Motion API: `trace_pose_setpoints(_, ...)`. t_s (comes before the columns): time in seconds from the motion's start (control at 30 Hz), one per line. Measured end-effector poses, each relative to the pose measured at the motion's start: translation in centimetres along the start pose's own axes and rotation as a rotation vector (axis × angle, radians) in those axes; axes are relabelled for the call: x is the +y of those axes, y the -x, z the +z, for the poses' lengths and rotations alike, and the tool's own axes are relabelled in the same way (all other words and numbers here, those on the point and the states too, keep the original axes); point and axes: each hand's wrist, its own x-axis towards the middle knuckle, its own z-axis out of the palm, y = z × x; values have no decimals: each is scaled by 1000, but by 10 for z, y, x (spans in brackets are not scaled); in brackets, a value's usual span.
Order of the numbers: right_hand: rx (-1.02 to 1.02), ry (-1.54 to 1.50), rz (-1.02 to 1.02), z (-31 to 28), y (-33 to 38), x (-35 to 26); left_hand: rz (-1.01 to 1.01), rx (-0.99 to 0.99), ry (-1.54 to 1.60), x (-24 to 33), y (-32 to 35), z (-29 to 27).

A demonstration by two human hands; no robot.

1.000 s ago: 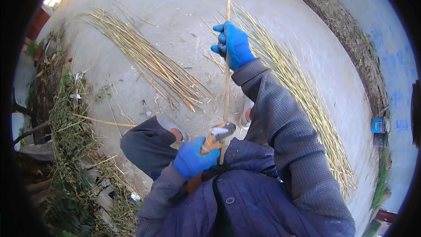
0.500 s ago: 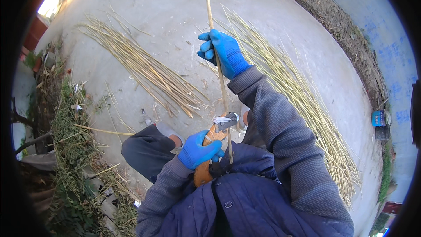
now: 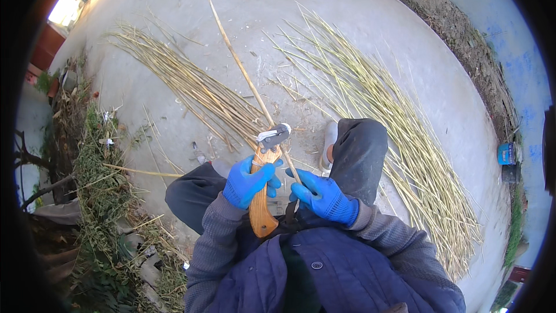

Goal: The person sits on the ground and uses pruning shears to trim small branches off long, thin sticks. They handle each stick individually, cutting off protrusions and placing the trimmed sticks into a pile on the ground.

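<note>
In my left hand (image 3: pixel 244 183), blue-gloved, is a tool with a curved wooden handle (image 3: pixel 262 218) and a small dark metal head (image 3: pixel 278 134), gripped near the handle's top. White material is wrapped on part of the head. A long thin dry stalk (image 3: pixel 236 59) passes at the metal head and slants away to the upper left. My right hand (image 3: pixel 325 198), in a matching glove, pinches the stalk's near end just right of the tool. Whether the stalk lies inside or behind the metal head I cannot tell.
Brownish stalks (image 3: pixel 191 84) lie in a bundle on the concrete ground ahead. A larger pile of greenish-yellow stalks (image 3: pixel 399 139) spreads to the right. Cut weeds (image 3: pixel 101 177) line the left side. A blue can (image 3: pixel 507 154) stands by the right wall.
My right hand has come down from high on the stalk to its near end beside the tool. The stalk's far end has swung left, and the tool has tipped more upright.
</note>
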Motion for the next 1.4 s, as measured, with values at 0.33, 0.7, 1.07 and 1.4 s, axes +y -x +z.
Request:
trace_pose_setpoints(0.33, -14, -310, 32, -8, -12, -3, 46, -74, -9, 4, 15, 19)
trace_pose_setpoints(0.7, 196, 837, -481, -8, -19, 8, -87, 21, 145, -9, 15, 30)
trace_pose_setpoints(1.07, -141, -303, -68, -79, -99, -15, -25, -3, -107, -6, 34, 24)
trace_pose_setpoints(1.4, 4, -698, -61, -16, -255, -124, -45, 39, -361, -5, 62, 13)
